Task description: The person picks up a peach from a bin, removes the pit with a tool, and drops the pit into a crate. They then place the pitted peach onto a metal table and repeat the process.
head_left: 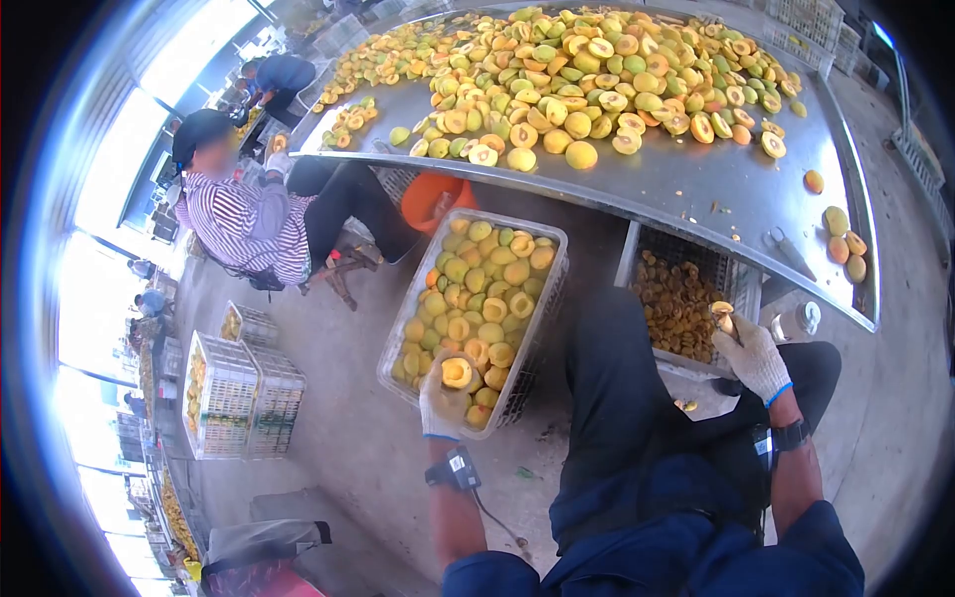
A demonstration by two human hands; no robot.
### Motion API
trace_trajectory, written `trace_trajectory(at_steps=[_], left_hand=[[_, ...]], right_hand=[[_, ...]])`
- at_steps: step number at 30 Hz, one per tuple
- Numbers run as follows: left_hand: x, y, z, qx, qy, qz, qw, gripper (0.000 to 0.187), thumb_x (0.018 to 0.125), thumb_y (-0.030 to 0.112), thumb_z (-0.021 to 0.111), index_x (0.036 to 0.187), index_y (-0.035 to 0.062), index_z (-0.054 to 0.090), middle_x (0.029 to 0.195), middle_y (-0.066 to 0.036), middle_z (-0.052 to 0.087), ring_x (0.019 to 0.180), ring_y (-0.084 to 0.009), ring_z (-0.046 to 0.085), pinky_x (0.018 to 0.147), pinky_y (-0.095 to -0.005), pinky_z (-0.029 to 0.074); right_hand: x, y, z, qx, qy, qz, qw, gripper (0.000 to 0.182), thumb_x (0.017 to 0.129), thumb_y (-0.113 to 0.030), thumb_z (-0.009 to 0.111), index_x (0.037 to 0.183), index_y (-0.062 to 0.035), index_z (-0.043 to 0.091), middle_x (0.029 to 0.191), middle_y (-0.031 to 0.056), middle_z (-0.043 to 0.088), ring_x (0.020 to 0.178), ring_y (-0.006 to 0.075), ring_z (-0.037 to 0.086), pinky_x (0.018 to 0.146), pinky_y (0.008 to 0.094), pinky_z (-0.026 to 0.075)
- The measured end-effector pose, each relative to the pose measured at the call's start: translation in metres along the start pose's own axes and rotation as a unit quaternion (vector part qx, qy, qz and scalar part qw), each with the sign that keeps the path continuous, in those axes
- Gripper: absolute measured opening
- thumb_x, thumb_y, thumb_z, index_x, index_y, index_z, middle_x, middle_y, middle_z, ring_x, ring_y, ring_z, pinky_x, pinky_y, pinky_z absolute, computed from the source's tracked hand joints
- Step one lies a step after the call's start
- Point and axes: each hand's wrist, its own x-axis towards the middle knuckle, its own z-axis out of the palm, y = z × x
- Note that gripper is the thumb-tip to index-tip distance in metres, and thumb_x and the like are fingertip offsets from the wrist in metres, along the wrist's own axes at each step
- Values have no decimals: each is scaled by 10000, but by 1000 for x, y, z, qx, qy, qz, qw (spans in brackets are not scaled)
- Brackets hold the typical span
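Note:
My left hand (444,400), in a pale glove, is closed on a peach half (457,373) with its hollow facing up. It is at the near edge of a crate of peach halves (477,289). My right hand (753,360), in a white knit glove with a blue cuff, is closed around a small brown-orange piece (722,316) that looks like a peach pit. Whether a tool is also in that grip cannot be made out. Just left of this hand, a crate of brown pits (676,298) sits partly under the metal table.
Halved peaches (597,80) are heaped on the metal table (686,184). Several whole-looking fruits (846,244) and a small tool (791,252) lie at its right end. An orange bucket (435,199) stands under the edge. A seated person (249,214) works at left, near stacked crates (244,393).

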Motion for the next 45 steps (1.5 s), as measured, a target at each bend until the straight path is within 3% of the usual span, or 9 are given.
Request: trace_trajectory(at_steps=[2,3,4,6,11,29,34,36,45], left_hand=[[10,-59,-12,277,-31,160,947,363,948,30,691,1289,-67,617,1170,-137,717,1062,-257,697,946,-372,567],[13,-97,-3,39,55,-68,995,274,982,152,628,1190,-15,690,1135,-179,730,1023,-372,706,922,-442,550],[9,-96,-4,38,55,-67,996,274,982,152,628,1190,-15,690,1135,-179,730,1023,-372,706,922,-442,550],[2,-96,-5,262,195,-84,941,261,973,227,602,1056,26,745,1068,-211,728,977,-434,687,875,-485,539],[-7,-95,-5,318,221,-16,922,199,929,169,650,1002,15,752,955,-209,714,914,-418,683,833,-495,536],[-15,-85,33,318,213,90,919,230,881,112,713,1094,31,744,1144,-192,689,1078,-393,639,918,-481,521],[3,-123,33,407,69,-7,911,133,865,166,716,931,57,757,923,-201,716,886,-411,669,795,-509,525],[5,-139,33,381,106,-13,918,130,857,186,706,843,61,740,819,-202,701,812,-422,663,750,-532,514],[29,-126,34,458,38,-9,888,193,832,208,715,810,20,756,823,-255,704,802,-446,683,760,-536,528]], right_hand=[[-2,1,2,-2,-1,-2,1000,332,947,-257,657,1077,48,649,885,290,682,867,430,702,766,459,527],[-2,1,3,-3,-1,-5,1000,330,947,-254,658,1083,47,650,891,293,683,877,431,703,768,458,529],[-2,-1,3,-4,0,-6,1000,330,947,-254,658,1083,47,650,891,293,683,877,431,703,768,458,529],[-4,-2,4,-9,2,0,1000,328,948,-253,662,1091,41,653,894,295,686,893,434,709,767,462,531],[-1,4,8,-19,-8,-7,1000,329,948,-259,667,1096,34,652,886,299,685,897,438,712,760,471,530],[-2,-18,6,9,72,-5,997,289,997,-241,603,1136,13,599,757,263,653,747,387,715,680,461,516],[-2,-17,4,-7,110,-35,993,290,988,-263,639,1122,-9,601,819,266,666,797,413,710,718,487,515],[-1,-13,4,21,93,-11,995,313,982,-275,649,1130,-3,608,864,278,664,837,413,706,747,487,517],[8,11,20,20,59,-3,998,353,972,-338,655,1078,-9,586,883,311,675,879,505,672,757,548,510]])
